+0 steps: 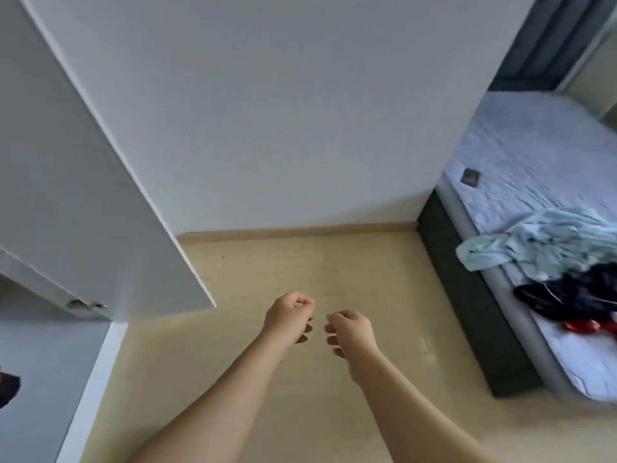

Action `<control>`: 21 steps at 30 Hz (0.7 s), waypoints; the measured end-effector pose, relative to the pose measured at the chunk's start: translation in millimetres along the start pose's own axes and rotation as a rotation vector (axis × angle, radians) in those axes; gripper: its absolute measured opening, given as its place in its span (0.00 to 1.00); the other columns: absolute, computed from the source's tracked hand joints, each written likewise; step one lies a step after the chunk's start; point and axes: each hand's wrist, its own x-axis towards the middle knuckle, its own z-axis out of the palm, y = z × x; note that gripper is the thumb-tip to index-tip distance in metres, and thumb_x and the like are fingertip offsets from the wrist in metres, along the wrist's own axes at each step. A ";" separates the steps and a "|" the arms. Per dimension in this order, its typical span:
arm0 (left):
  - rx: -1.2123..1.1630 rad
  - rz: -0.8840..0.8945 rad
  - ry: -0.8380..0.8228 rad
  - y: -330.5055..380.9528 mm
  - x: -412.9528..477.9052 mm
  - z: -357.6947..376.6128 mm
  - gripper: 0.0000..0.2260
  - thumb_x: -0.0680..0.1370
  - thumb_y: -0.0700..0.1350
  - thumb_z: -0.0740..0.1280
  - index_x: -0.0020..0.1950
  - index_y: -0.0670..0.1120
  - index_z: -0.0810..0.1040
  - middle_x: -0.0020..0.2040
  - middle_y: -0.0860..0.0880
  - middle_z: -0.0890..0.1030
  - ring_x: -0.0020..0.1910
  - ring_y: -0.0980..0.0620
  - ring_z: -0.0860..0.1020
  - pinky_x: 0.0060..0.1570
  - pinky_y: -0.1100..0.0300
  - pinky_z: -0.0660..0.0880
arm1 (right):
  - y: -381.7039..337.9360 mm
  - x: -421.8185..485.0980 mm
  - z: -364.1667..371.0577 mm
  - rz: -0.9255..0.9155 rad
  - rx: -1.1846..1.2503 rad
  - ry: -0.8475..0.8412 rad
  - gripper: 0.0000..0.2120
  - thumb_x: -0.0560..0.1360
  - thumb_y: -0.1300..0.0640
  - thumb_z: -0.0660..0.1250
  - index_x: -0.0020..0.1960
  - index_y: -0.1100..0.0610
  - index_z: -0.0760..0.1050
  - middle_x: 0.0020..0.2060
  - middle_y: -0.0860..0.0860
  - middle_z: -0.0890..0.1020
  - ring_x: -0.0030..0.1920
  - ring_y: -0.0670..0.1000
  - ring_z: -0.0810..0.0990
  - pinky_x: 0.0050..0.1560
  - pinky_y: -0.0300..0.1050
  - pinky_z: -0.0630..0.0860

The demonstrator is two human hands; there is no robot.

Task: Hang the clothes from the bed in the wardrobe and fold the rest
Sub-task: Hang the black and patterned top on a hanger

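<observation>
Both hands reach forward side by side above the pale floor (pixel 334 262). The left hand (pixel 289 320) and right hand (pixel 350 335) are close together but not touching. The fingers (pixel 305 300) of each hand are loosely curled inward and hold nothing.

The bed (pixel 521 155) is well off to the right of the fingers, and the clothes lie in a heap near its edge. A crumpled light blue garment (pixel 541 238) lies farthest from the person, a dark navy garment (pixel 574 289) lies just on its near side, touching it, and a small red item (pixel 584 326) is nearest.

To the left of the fingers and beyond them the white wardrobe door (pixel 83 195) stands open. A dark piece of cloth (pixel 8 387) shows at the far left edge. A plain white wall (pixel 267 111) rises beyond the fingers.
</observation>
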 end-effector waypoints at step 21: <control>0.400 0.086 -0.628 163.0 75.6 484.5 0.08 0.77 0.41 0.59 0.41 0.50 0.74 0.35 0.50 0.76 0.27 0.55 0.72 0.25 0.65 0.70 | 41.2 127.8 -444.5 0.206 0.444 0.592 0.07 0.74 0.62 0.61 0.37 0.56 0.72 0.33 0.52 0.75 0.31 0.50 0.70 0.30 0.40 0.65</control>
